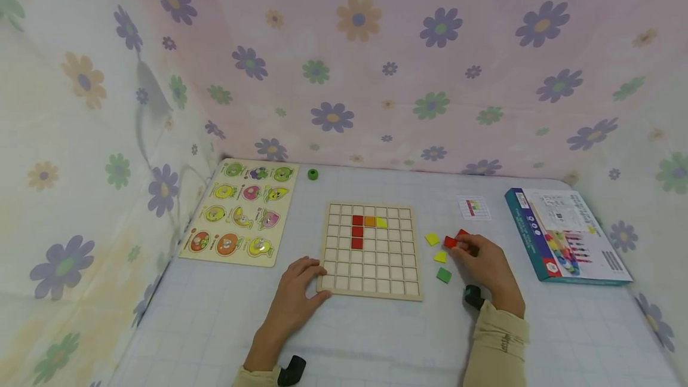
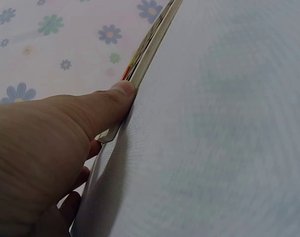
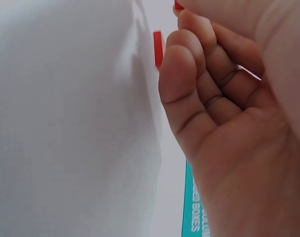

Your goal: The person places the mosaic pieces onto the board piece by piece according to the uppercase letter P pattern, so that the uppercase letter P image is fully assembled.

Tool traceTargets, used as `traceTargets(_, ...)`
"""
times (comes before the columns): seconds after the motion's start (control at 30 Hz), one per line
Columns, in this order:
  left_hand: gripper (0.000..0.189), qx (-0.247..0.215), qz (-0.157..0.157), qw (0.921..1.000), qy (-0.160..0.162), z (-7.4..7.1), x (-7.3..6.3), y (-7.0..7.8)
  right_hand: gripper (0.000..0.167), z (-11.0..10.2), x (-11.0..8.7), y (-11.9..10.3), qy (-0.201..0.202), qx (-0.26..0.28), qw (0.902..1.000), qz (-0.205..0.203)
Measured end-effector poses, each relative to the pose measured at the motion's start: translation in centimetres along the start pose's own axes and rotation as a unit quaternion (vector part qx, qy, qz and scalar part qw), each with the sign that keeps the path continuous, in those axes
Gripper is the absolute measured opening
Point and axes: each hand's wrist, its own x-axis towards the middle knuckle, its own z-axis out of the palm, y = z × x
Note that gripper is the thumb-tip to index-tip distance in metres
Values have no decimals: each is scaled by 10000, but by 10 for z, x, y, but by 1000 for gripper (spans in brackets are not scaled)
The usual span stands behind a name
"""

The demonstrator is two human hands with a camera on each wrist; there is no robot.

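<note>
A wooden grid board (image 1: 375, 286) lies mid-table. Red tiles (image 1: 357, 231) stand in a column of its cells, with an orange tile (image 1: 369, 221) and a yellow tile (image 1: 381, 223) to the right of the top one. My left hand (image 1: 297, 294) holds the board's near left corner, thumb on the front edge (image 2: 124, 88), fingers by the left side. At the right, my right hand (image 1: 485, 264) pinches a red square tile (image 1: 450, 242) between thumb and fingertips. A second red tile (image 1: 462, 233) lies just behind it, also seen beside the fingers in the right wrist view.
Two loose yellow tiles (image 1: 432, 239) and a green tile (image 1: 444, 275) lie right of the board. A pattern card (image 1: 475, 208) is behind them, a boxed set (image 1: 570, 237) farther right. At the left lie a fruit puzzle board (image 1: 239, 214) and a small green ring (image 1: 313, 174).
</note>
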Motion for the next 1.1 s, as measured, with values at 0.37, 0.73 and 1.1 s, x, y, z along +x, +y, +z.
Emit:
traceTargets(0.37,38,-26,0,10000,-18,-1,3,2,39,2,-5,-25,173,32,9994,-299)
traceTargets(0.73,38,29,18,10000,-16,1,2,1,29,17,-5,-45,450,26,9875,-1511)
traceTargets(1.1,39,73,-35,10000,1,-1,0,3,28,32,-12,-78,270,113,9803,-1952)
